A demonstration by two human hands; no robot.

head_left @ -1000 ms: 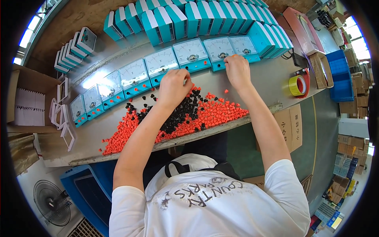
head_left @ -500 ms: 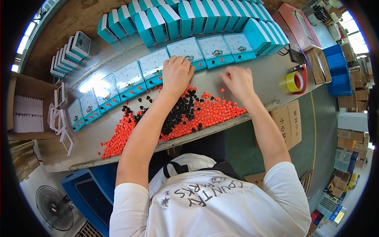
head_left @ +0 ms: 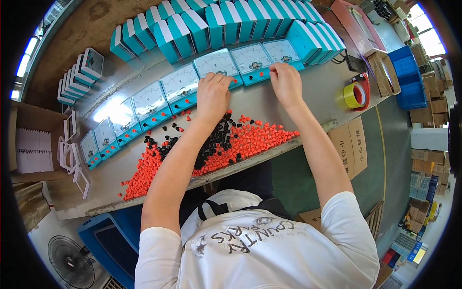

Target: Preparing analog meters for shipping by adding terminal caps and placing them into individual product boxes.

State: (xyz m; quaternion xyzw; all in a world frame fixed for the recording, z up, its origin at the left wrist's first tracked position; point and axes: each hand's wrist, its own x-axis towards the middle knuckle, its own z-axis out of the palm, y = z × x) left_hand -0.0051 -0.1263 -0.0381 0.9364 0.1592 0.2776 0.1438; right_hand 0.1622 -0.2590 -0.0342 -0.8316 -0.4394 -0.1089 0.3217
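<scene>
In the head view, our only view, we see both hands stretched forward over the grey tabletop [head_left: 308, 103] to a row of teal panel meters that lie face up. The left hand [head_left: 213, 94] rests with curled fingers on the lower front edge of one meter [head_left: 219, 65], touching the teal strip below its white dial. The right hand [head_left: 286, 82] is at the lower edge between the next meter [head_left: 251, 60] and the last one [head_left: 283, 52] of the row, its fingers bent down and pinched narrow. If they hold a small piece, we cannot tell, because the fingertips are hidden from above. The row of meters runs in a slanted line from the near left, where more meters [head_left: 149, 102] lie, to the far right, so each meter's long side follows this line and its terminal strip faces us. The pile of orange caps [head_left: 250, 139] and black caps [head_left: 219, 139] lies on the tabletop nearer to us than both hands, under and between the forearms. So the caps are behind the hands, toward our body, and the meters are in front. The left hand is nearer to the black caps, the right hand to the orange end of the pile. Beyond the meters stand teal boxes [head_left: 231, 19] upright in rows, and a yellow tape roll [head_left: 355, 95] lies well apart on the right.
</scene>
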